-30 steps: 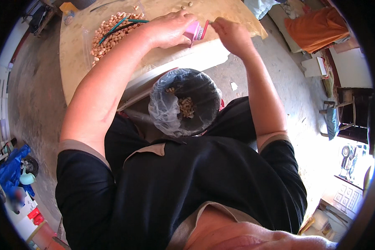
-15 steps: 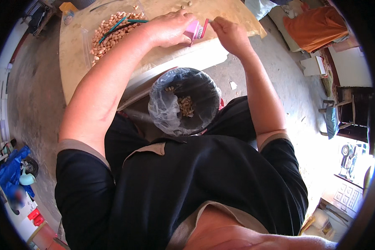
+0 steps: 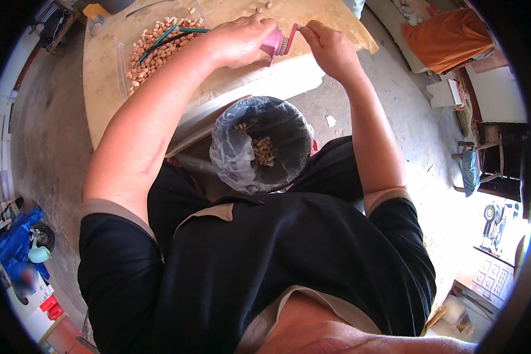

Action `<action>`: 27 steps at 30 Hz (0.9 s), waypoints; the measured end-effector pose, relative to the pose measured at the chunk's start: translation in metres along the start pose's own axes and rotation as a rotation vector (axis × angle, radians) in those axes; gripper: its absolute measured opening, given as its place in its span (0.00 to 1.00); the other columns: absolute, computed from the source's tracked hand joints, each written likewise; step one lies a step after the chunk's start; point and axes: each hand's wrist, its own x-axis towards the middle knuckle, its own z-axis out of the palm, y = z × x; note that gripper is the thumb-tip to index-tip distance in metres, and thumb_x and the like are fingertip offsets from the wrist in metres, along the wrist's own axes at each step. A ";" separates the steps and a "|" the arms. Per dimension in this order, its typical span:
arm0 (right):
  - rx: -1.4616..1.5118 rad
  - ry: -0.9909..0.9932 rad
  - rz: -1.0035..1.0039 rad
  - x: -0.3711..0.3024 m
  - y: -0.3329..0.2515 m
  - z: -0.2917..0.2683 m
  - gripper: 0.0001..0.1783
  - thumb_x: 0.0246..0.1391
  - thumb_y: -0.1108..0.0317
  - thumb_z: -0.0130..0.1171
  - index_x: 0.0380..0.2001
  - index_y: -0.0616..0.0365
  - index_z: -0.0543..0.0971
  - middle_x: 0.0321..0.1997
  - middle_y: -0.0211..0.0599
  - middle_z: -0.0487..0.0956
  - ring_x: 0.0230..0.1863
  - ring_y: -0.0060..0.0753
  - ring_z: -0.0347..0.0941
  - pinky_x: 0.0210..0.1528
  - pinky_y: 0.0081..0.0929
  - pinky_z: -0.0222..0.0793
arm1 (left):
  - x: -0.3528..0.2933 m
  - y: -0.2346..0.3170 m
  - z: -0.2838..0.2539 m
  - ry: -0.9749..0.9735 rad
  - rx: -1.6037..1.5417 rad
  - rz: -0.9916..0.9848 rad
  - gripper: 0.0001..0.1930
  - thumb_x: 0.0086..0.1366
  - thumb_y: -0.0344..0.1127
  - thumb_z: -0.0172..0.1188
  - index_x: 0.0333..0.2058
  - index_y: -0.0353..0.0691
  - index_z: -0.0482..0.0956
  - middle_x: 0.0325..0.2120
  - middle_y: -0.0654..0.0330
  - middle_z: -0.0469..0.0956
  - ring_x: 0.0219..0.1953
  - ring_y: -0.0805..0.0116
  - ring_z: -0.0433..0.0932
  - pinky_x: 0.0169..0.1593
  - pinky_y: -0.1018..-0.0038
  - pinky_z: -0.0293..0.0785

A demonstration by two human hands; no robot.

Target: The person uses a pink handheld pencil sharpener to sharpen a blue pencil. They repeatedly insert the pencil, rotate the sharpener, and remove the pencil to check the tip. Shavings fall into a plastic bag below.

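Over the table's near edge, my left hand point(image 3: 242, 41) is closed around a pink-purple object point(image 3: 271, 45), mostly hidden by the palm. A ridged, pale edge shows on its right side. Close beside that edge stands a narrow red strip point(image 3: 291, 39); whether it is part of the same object I cannot tell. My right hand point(image 3: 331, 48) is pinched at the strip's upper end, and its fingertips hide what they grip. To the left of my left hand lie many shelled peanuts point(image 3: 153, 53) in a clear tray, with dark and teal sticks point(image 3: 193, 30) across them.
The table point(image 3: 109, 65) has a pale yellowish cover. Between my knees stands a bin point(image 3: 298, 133) lined with clear plastic, with shells point(image 3: 264, 151) inside. An orange cloth point(image 3: 448, 38) lies at the far right. Two small nuts point(image 3: 264, 7) sit at the table's far side.
My right hand has shifted slightly to the right, and the red strip tilts a little more. A pale bag at the top right has mostly left the view. My left hand stays nearly still.
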 end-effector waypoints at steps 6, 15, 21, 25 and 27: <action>-0.011 -0.489 -0.113 -0.029 -0.011 0.008 0.19 0.59 0.51 0.44 0.32 0.54 0.76 0.30 0.47 0.78 0.35 0.52 0.74 0.38 0.43 0.69 | -0.003 0.003 -0.006 -0.065 0.001 -0.040 0.31 0.54 0.40 0.64 0.53 0.38 0.62 0.54 0.47 0.63 0.57 0.50 0.64 0.59 0.66 0.62; 0.023 0.008 0.017 -0.002 -0.001 0.005 0.17 0.59 0.52 0.46 0.31 0.53 0.76 0.29 0.43 0.79 0.34 0.49 0.75 0.36 0.42 0.69 | 0.000 0.000 -0.002 -0.050 0.014 -0.010 0.33 0.53 0.40 0.65 0.55 0.39 0.61 0.55 0.49 0.63 0.57 0.52 0.64 0.59 0.65 0.64; -0.063 -0.470 -0.114 -0.030 -0.017 0.005 0.18 0.59 0.52 0.46 0.31 0.55 0.76 0.28 0.44 0.78 0.33 0.50 0.75 0.37 0.42 0.69 | -0.001 0.001 -0.001 -0.055 0.033 -0.040 0.32 0.53 0.41 0.64 0.55 0.40 0.61 0.55 0.49 0.63 0.57 0.52 0.65 0.58 0.65 0.64; 0.362 -0.247 -0.027 -0.033 -0.026 -0.023 0.16 0.58 0.56 0.51 0.30 0.58 0.75 0.25 0.46 0.76 0.30 0.48 0.73 0.34 0.36 0.68 | -0.001 0.002 -0.008 -0.100 0.057 -0.001 0.31 0.53 0.43 0.64 0.52 0.40 0.64 0.54 0.49 0.65 0.55 0.53 0.68 0.57 0.63 0.67; 0.279 -0.105 0.025 -0.017 -0.017 -0.019 0.16 0.58 0.54 0.49 0.31 0.56 0.76 0.27 0.46 0.77 0.32 0.49 0.74 0.35 0.38 0.69 | 0.000 0.003 -0.008 -0.099 0.060 0.010 0.30 0.53 0.43 0.64 0.52 0.40 0.64 0.54 0.49 0.65 0.55 0.53 0.68 0.57 0.63 0.67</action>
